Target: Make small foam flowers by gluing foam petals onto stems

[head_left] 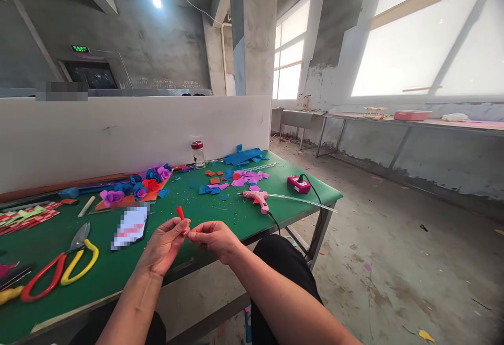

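My left hand (164,246) and my right hand (213,238) meet above the near edge of the green table (118,274). Both pinch a small red felt piece (180,212) that sticks up between the fingertips. The left thumb and fingers close on its lower end, while the right fingertips press in from the right side. A pink glue gun (258,199) lies on the table just beyond my right hand, with a clear glue stick (303,201) pointing right.
Finished felt roses (136,185) and cut felt scraps (240,177) lie further back. Scissors with red and yellow handles (59,269) rest at the left. A small jar (198,154) stands by the white partition (134,135). A pink power strip (298,183) sits near the table's right end.
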`<state>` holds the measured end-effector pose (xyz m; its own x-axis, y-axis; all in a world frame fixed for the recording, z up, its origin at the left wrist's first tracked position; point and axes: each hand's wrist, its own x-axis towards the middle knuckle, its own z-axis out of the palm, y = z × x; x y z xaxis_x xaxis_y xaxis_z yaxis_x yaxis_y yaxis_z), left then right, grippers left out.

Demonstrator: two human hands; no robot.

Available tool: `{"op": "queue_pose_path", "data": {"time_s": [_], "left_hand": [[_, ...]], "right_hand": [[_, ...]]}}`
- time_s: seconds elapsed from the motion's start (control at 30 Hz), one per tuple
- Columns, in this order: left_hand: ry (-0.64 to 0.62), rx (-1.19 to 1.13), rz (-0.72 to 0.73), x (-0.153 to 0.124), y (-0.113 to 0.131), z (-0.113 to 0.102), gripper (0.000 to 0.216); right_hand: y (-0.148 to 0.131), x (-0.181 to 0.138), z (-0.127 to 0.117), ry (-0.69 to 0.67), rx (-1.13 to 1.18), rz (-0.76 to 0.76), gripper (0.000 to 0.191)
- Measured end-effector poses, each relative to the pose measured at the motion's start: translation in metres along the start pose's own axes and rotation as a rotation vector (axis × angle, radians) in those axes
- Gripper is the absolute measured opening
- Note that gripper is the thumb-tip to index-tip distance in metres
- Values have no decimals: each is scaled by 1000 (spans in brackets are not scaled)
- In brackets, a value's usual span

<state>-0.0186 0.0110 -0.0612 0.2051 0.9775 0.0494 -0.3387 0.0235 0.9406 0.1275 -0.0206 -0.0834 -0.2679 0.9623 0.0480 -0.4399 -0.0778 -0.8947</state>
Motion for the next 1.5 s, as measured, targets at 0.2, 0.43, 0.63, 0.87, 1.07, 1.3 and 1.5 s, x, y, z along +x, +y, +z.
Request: {"op": "queue_pose_path", "data": {"time_s": [0.2,0.43,0.63,0.87,1.07,1.3,1.5], "left_hand": [[9,-23,1,-2,-1,2,35],[7,-60,11,-7,-6,5,35],[-14,-63,16,-11,-10,9,33],[-144,-64,-15,-8,1,-10,49],[-148,37,7,-8,-1,-11,38],[-142,42,-7,-12,-5,1,26],[-57,28,5,-15,1,4,24]], "right_hand": [[2,0,1,34,-55,-19,42],[15,4,-1,154,-362,-269,29],[13,0,1,136,-378,-247,31],[-3,-7,1,126,-200,-165,32],[-1,-7,-6,69,-142,-115,32],[3,-8,-4,-23,-101,-64,32],[6,-7,-3,-41,-120,-52,34]]}}
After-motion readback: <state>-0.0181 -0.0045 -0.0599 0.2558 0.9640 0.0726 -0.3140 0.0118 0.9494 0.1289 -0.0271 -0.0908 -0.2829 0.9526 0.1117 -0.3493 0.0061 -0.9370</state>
